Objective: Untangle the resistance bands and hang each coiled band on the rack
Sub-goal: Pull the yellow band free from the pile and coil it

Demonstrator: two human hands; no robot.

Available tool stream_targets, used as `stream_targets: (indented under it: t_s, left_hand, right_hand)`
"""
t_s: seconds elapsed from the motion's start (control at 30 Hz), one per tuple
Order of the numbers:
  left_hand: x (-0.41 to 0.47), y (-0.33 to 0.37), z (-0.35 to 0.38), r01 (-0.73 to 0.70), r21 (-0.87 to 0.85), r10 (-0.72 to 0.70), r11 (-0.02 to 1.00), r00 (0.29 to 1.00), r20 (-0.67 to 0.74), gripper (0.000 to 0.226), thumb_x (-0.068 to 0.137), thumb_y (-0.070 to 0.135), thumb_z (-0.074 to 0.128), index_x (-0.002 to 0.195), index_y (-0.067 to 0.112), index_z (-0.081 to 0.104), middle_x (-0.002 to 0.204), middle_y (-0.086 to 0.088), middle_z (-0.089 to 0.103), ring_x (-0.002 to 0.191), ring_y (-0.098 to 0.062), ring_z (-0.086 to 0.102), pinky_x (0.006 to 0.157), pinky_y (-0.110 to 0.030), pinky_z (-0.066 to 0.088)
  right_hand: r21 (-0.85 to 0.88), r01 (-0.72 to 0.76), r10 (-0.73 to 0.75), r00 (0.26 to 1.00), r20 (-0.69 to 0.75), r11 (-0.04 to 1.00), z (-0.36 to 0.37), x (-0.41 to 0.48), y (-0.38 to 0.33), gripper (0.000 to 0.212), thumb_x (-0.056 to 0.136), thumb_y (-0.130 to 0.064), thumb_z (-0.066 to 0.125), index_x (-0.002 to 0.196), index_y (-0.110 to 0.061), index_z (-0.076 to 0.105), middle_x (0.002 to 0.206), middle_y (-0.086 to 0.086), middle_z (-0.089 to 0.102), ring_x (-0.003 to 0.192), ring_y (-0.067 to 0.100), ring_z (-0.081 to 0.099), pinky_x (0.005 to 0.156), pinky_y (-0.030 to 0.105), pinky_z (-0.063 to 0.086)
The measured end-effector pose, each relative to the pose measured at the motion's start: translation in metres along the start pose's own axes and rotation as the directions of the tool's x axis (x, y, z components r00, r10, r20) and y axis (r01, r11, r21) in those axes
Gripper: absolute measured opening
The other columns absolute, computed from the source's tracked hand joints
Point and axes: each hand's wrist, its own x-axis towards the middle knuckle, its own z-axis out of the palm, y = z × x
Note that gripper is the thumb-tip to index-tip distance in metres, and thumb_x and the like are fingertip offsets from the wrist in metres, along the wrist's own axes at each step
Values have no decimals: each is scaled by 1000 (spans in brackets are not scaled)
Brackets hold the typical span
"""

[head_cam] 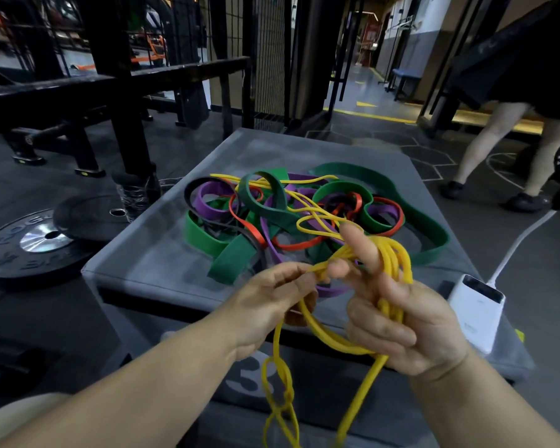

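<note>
Two hands raised close together above the near edge of the grey padded bench, both on one thin yellow band. Left hand pinching a strand of it just beside the right hand's fingertips; right hand curled round several gathered turns, one finger sticking up past the loops. Below the wrists, loose yellow loops hanging down in front of the bench. More yellow strands running from the fingers back into the heap (same band or another, cannot tell). Further back on the bench top, a tangled heap of bands: wide dark green, lighter green, purple, red, black, all interlaced. At the bench's right corner, a white power bank, with a white cable leading off across the floor. On the floor at left, a black weight plate; behind it, a black steel frame. At far right, another person's bare legs and dark shoes.
</note>
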Motion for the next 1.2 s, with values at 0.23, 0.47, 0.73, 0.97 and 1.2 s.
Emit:
stream_targets:
  t_s: [0.23,0.47,0.73,0.97,1.2]
  left_hand:
    - [1,-11,2,78,26,-79,997,995,62,35,79,44,56,100,18,65,90,-5,65,84,-18,61,81,-39,53]
    - [-2,-15,-1,218,208,-253,953,954,161,39,89,46,45,106,13,59,83,-1,69,74,-19,62,77,-29,49]
    - [-2,-26,-4,149,756,-380,637,914,140,11,100,23,47,90,23,53,72,9,62,65,-4,58,70,-26,49]
    - [-7,-11,0,-88,898,-172,431,969,177,13,100,34,45,111,29,50,97,7,56,95,-18,57,85,-39,49]
    - [-13,-3,4,-435,861,165,264,900,404,14,96,40,39,100,30,47,88,14,44,90,-15,51,75,-36,44]
  right_hand:
    - [-41,87,-92,985,-145,995,2,4,-3,41,106,-32,38,101,-1,65,136,20,56,101,29,60,97,44,44]
    - [-93,162,-175,973,-153,982,2,0,-17,45,101,-36,49,69,-7,63,124,16,64,125,40,50,114,59,8]
    - [-323,329,-461,646,-609,888,12,2,-35,47,88,-46,45,49,-21,52,107,0,72,121,32,61,104,52,37]
    - [-549,87,-514,495,-700,831,4,5,-29,56,99,-36,41,46,-22,53,98,-1,76,107,17,68,85,30,53]
    - [-557,-199,-381,544,-747,806,4,11,-1,36,90,-35,52,61,-13,52,92,6,76,101,22,70,66,29,57]
